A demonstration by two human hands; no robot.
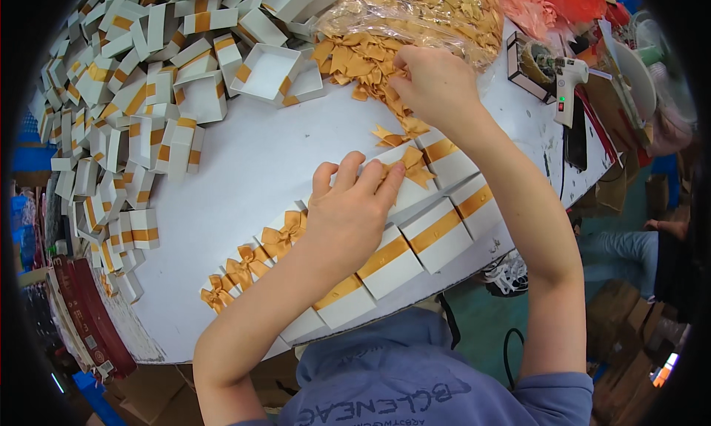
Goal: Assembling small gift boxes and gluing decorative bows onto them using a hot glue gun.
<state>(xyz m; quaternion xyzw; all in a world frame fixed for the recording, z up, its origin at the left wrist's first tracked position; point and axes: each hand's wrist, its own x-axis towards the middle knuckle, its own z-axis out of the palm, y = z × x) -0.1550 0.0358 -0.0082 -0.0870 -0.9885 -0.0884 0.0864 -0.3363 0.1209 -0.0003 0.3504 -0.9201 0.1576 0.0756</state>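
My left hand lies over a row of white boxes with its fingers spread, its index fingertip against a gold ribbon bow on one box. Up at the edge of a heap of loose gold bows, my right hand has its fingers curled in, pinching at a bow there. The front white boxes carry flat gold bands with small glue-like spots. Further left in the rows, several boxes bear bows. Below my right hand, a few loose bows lie beside the boxes.
White boxes with gold bands are piled along the left; some are open trays. A clear plastic bag holds more bows at the back. A white glue gun stands at the right by a dark stand. Someone's leg shows beyond the table.
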